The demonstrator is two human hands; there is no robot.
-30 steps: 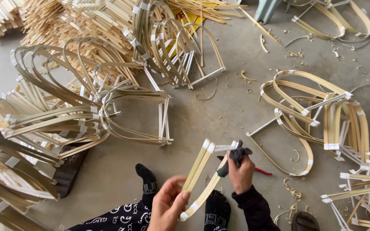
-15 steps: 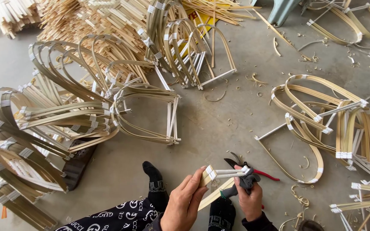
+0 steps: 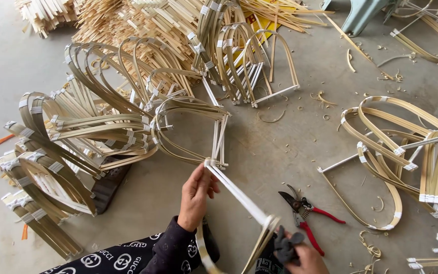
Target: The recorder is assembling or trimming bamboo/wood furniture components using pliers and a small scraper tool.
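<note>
Left hand (image 3: 194,197) pinched on the taped upper corner of a bent bamboo frame (image 3: 239,200), wrist raised, fingers curled. Right hand (image 3: 305,256) low at the picture's bottom edge, seemingly closed on the frame's lower corner plus a dark scrap; grip partly cut off. Frame held slanting above the floor (image 3: 280,152). Red shears (image 3: 307,215) just beside, blades apart. Risk: springy strips could snap free if either pinch slackens; open blades close to the wrist.
</note>
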